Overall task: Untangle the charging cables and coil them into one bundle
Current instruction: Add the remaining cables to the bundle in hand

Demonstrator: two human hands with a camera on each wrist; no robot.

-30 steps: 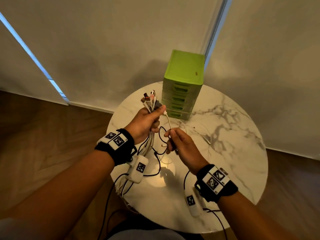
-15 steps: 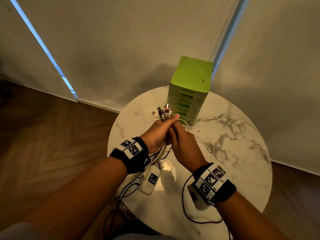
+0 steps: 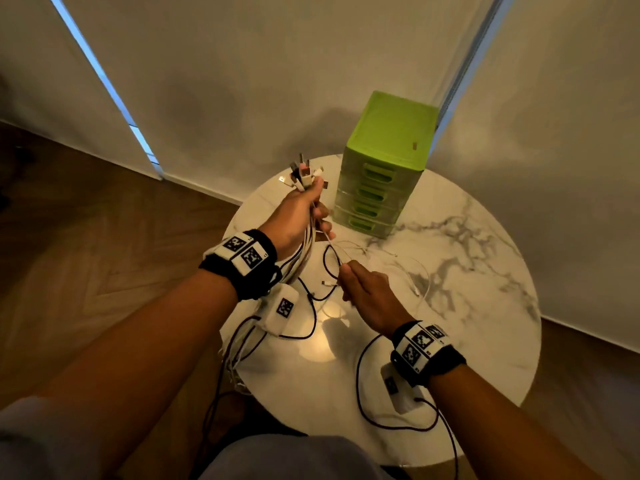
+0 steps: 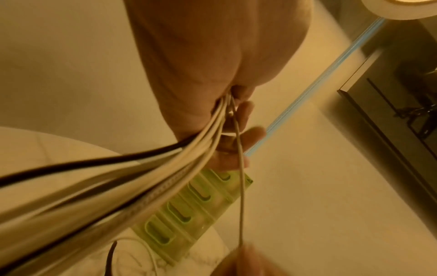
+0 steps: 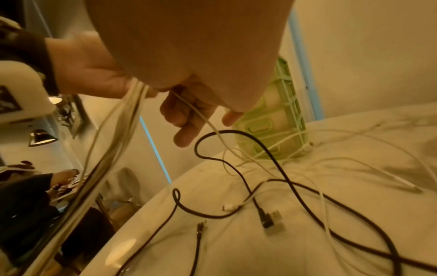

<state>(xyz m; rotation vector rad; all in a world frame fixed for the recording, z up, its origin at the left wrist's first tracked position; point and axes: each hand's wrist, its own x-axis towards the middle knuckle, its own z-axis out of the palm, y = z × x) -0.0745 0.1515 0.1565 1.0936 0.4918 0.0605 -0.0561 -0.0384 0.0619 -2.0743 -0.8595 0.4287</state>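
Observation:
My left hand (image 3: 306, 211) is raised over the table's far left and grips a bundle of charging cables (image 3: 300, 252). Their plugs (image 3: 304, 173) stick up above the fist, and the strands hang past the wrist off the table edge. A thin white cable (image 3: 328, 237) runs taut from that fist down to my right hand (image 3: 346, 271), which pinches it. In the left wrist view the bundle (image 4: 141, 177) and this thin cable (image 4: 240, 186) leave the curled fingers (image 4: 246, 134). In the right wrist view the white cable (image 5: 201, 115) passes through my right hand's fingers (image 5: 187, 119).
A round marble table (image 3: 467, 341) holds loose cables: a black one (image 3: 327, 268), thin white ones (image 3: 420, 271) and a black USB plug (image 5: 269, 218). A green drawer unit (image 3: 384, 174) stands at the table's far side, just right of my left hand. Curtains hang behind.
The hands were pressed together at the bundle. My right hand has since drawn back toward me along the thin white cable, and my left hand has lifted the bundle away.

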